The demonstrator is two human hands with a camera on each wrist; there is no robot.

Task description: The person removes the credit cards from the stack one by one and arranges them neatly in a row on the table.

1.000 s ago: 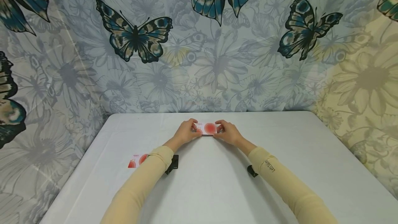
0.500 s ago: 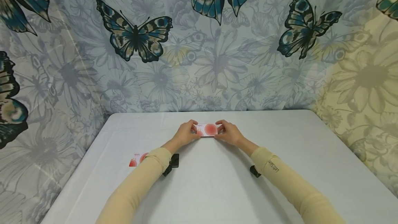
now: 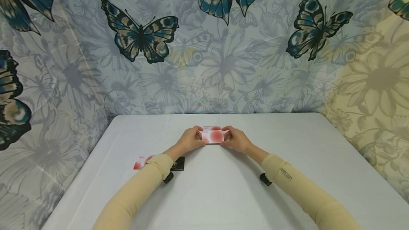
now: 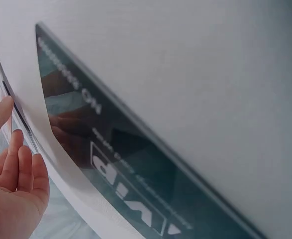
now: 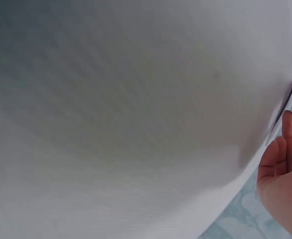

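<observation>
Near the far edge of the table, my two hands hold a white card with pink-red circles (image 3: 213,137) by its short ends. The left hand (image 3: 189,139) pinches its left end between thumb and fingers, and the right hand (image 3: 237,140) pinches the right end. Behind its far edge shows a strip of a second card with like print (image 3: 212,128). A third such card (image 3: 140,162) lies nearer on the left, partly hidden by the left sleeve. Beside it rests a black card (image 3: 178,164), whose white "VIP" lettering shows large in the left wrist view.
All of this is on a white-covered table (image 3: 220,187). A patterned cloth with butterflies and flowers (image 3: 223,70) rises right behind its far edge. Dark wrist cameras hang under both sleeves.
Both hands have drawn the held card slightly toward me. A strip of the second card has come into view behind it. More of the black card shows beside the left sleeve.
</observation>
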